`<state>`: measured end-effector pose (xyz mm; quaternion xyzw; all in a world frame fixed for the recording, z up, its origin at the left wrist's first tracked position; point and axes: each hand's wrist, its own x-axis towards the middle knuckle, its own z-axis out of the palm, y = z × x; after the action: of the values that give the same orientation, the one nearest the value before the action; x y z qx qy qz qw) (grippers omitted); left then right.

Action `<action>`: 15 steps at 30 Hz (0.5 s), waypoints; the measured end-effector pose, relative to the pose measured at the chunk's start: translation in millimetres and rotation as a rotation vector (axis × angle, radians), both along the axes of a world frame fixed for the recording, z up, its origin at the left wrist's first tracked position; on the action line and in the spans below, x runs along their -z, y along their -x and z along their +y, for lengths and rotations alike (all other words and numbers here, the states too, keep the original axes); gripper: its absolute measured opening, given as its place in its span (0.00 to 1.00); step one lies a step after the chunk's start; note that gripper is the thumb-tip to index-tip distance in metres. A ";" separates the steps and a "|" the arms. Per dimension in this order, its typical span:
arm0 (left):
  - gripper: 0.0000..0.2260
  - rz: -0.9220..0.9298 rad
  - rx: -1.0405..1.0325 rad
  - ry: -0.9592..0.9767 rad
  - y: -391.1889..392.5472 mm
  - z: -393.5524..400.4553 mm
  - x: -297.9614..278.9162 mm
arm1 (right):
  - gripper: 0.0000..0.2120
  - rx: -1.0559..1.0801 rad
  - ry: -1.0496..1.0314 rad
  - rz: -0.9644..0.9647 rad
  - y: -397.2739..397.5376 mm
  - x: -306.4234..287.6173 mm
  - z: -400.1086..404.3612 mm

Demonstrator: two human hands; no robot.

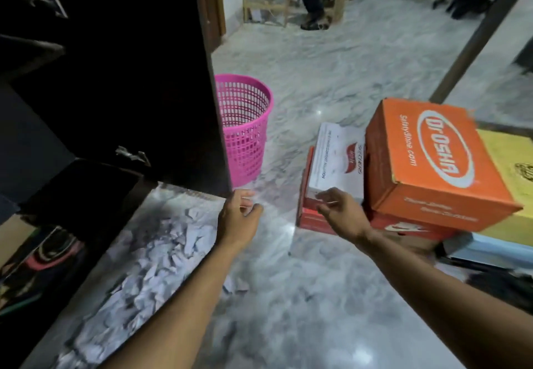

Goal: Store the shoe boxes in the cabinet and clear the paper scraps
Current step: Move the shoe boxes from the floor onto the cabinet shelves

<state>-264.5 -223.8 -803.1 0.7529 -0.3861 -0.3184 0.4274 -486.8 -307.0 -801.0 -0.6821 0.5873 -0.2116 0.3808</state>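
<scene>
Far left: dark cabinet [121, 80], door open. Paper scraps [150, 250] lie on the marble floor [302, 296] before it. Pink basket [245, 126] stands beside the cabinet. Left hand [239, 218]: empty, fingers loosely curled. Right hand [340, 212]: empty, fingers spread, near the white shoe box [337, 158]. Orange shoe box [432, 163] tops the stack at right.

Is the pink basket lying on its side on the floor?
No, the pink basket stands upright on the marble floor, its open rim facing up, next to the dark cabinet.
</scene>
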 end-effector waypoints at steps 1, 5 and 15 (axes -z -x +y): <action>0.11 0.021 0.045 -0.031 11.3 -14.9 7.4 | 0.14 0.085 0.018 0.018 12.1 8.3 -7.7; 0.14 0.097 0.154 -0.118 50.6 -77.3 40.0 | 0.28 0.259 0.010 0.059 36.8 31.5 -31.1; 0.38 0.396 0.228 -0.242 96.7 -160.1 96.8 | 0.38 0.472 -0.217 -0.156 27.0 56.1 -70.7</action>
<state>-361.1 -383.9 -899.9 0.6731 -0.3366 -0.5496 0.3628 -513.9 -377.7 -857.0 -0.4630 0.7183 -0.2823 0.4360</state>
